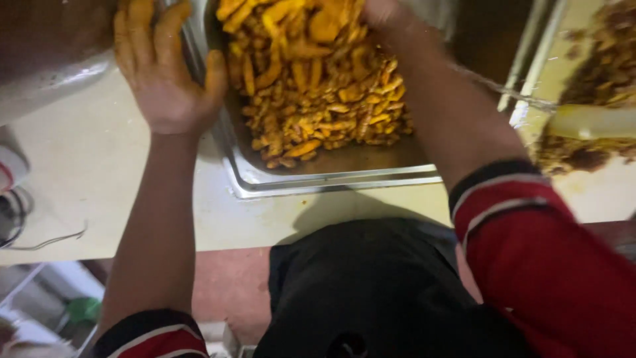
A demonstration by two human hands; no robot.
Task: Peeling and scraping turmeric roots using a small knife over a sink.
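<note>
**Hands at a tray of yellow pieces**

The steel tray [331, 178] of yellow-coated pieces [318, 86] sits on the pale counter [99, 166]. The left hand [165, 73] grips its left rim, fingers curled over — the right hand [381, 13] rests among the pieces, fingers cut off from view.

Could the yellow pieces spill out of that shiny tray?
Maybe. The metal tray sits close to the counter's front edge, and the left hand grips its side wall, so a tug might slide it off. The right hand is in the heaped yellow pieces, so some could get pushed over the rim.
</note>
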